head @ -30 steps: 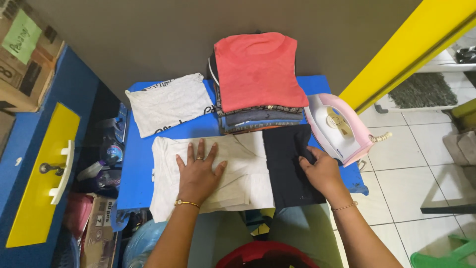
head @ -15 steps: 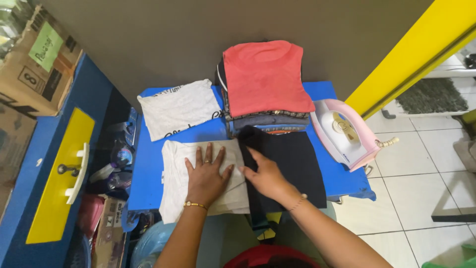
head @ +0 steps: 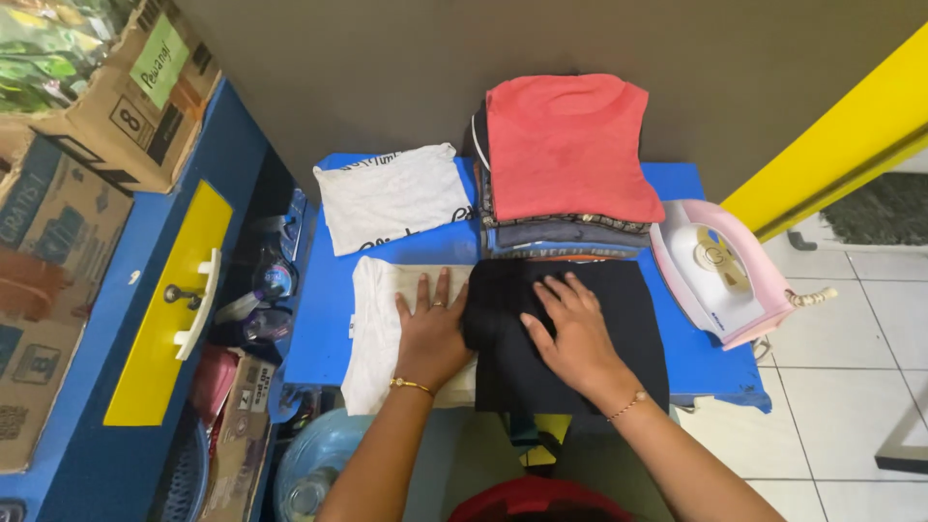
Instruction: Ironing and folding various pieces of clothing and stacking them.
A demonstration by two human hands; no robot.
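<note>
Head view, hands at centre. My left hand lies flat, fingers spread, palm down on the white garment, apparently to pin that layer so it cannot slide. My right hand is likewise flat with fingers apart and extended, pressing the black garment where its folded edge overlaps the white cloth; neither hand pinches or grips anything. A ring shows on the left hand and a thin bracelet at each wrist. Both garments rest on the near half of the blue table, the white one to the left, the black one to the right and hanging slightly over the front edge. Behind them sits a folded white shirt and a stack of folded clothes topped by a coral piece, set against the wall, probably to keep the near surface available. A pink and white iron stands at the right end, clear of the fabric. Cardboard boxes sit on a blue cabinet at far left.
</note>
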